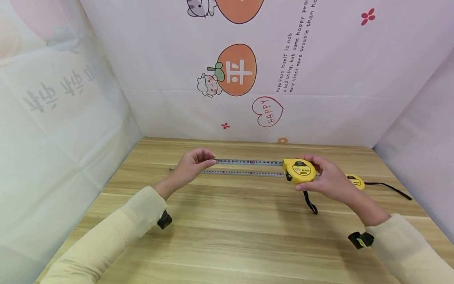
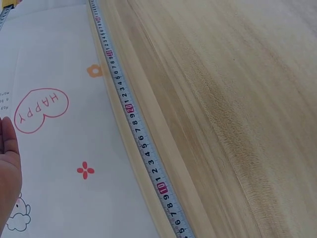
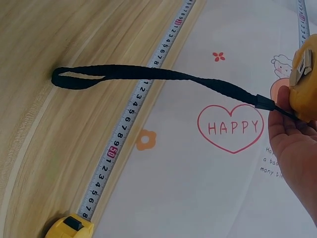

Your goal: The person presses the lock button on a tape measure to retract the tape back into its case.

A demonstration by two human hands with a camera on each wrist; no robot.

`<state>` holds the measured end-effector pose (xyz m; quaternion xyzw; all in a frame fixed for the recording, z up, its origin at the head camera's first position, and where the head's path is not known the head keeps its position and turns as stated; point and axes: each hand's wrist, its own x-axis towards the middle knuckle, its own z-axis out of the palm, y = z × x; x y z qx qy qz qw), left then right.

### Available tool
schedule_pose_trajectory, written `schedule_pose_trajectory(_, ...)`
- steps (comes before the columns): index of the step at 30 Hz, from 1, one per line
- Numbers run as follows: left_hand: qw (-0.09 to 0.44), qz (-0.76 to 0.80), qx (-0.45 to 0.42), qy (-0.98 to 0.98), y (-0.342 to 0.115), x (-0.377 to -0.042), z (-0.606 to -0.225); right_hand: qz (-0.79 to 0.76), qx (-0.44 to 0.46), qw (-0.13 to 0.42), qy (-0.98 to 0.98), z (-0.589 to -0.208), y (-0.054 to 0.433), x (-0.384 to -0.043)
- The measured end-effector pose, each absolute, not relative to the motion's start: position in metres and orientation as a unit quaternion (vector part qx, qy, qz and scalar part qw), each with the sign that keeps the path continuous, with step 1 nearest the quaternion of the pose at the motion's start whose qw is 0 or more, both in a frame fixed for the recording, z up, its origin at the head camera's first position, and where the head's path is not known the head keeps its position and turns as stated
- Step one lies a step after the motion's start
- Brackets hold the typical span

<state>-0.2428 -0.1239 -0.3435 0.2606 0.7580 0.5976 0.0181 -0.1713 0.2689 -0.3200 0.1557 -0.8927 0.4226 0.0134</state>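
In the head view my right hand (image 1: 330,179) grips a yellow tape measure (image 1: 301,172), its black wrist strap (image 1: 310,203) hanging below. A length of steel blade (image 1: 262,162) runs leftward out of the case. My left hand (image 1: 193,163) pinches the end of that blade between thumb and fingers. Behind the right hand, partly hidden, lies a second yellow tape measure (image 1: 356,182). Its blade (image 1: 241,173) stretches left along the table, roughly parallel to the held one. The right wrist view shows the held case (image 3: 304,84) at the right edge, its strap (image 3: 148,73) crossing the picture.
The wood-grain table (image 1: 227,228) carries the second tape measure, whose black strap (image 1: 390,187) trails right. A printed white cloth (image 1: 177,79) with cartoon figures rises at the back, and pale cloth walls (image 1: 53,130) stand on both sides. Small black devices (image 1: 164,220) sit at both wrists.
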Motion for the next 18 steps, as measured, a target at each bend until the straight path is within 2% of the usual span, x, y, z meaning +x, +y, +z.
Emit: schedule_pose_trajectory(18, 0.014, 0.598, 0.273, 0.753, -0.1199, -0.2459, -0.3454, 0.418, 0.163, 0.018, -0.894, -0.3195, 0.2615, -0.1744)
